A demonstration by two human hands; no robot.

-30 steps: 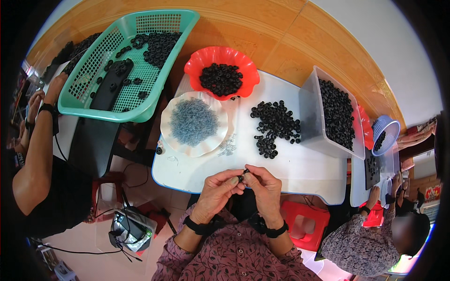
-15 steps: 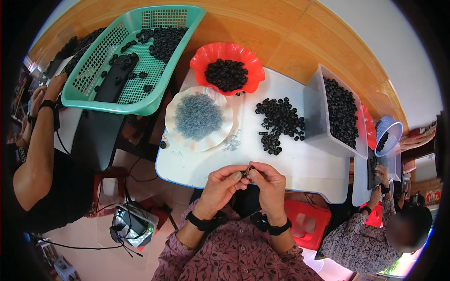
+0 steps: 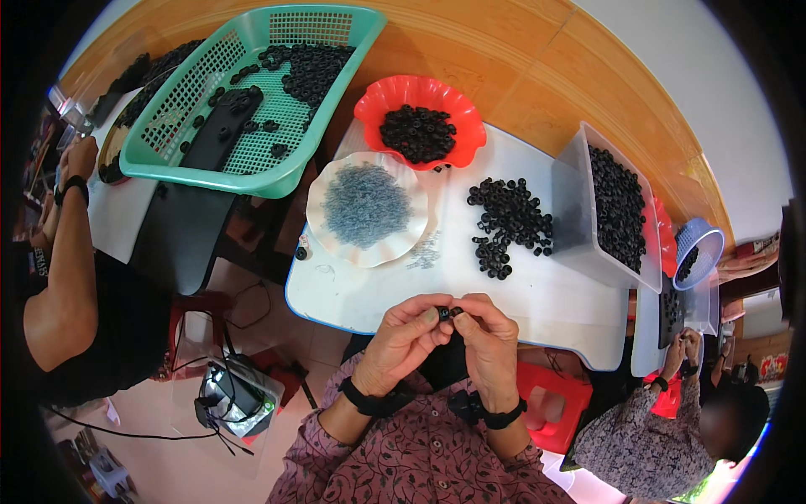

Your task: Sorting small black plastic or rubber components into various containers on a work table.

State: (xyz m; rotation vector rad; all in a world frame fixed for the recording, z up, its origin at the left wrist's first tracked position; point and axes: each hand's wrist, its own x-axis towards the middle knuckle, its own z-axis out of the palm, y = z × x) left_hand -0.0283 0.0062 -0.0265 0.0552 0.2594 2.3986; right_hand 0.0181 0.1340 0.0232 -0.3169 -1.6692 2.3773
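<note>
My left hand (image 3: 405, 340) and my right hand (image 3: 487, 338) meet at the near edge of the white table (image 3: 554, 298). Together their fingertips pinch a small black ring part (image 3: 445, 313). Just beyond them lies a loose pile of the same black rings (image 3: 508, 225). To its left stands a pale scalloped dish (image 3: 332, 227) full of tiny grey metal pieces (image 3: 368, 204). A red scalloped bowl (image 3: 374, 105) behind it holds more black rings.
A clear plastic bin (image 3: 573, 202) of black rings stands at the table's right end. A teal mesh basket (image 3: 218, 168) with black parts sits at far left. One person sits at left (image 3: 67, 294), another at lower right (image 3: 655, 428). A red stool (image 3: 550, 403) stands under the table.
My hands stay together on the small black part, with only slight finger movement. The view has shifted a little; nothing on the table has moved.
</note>
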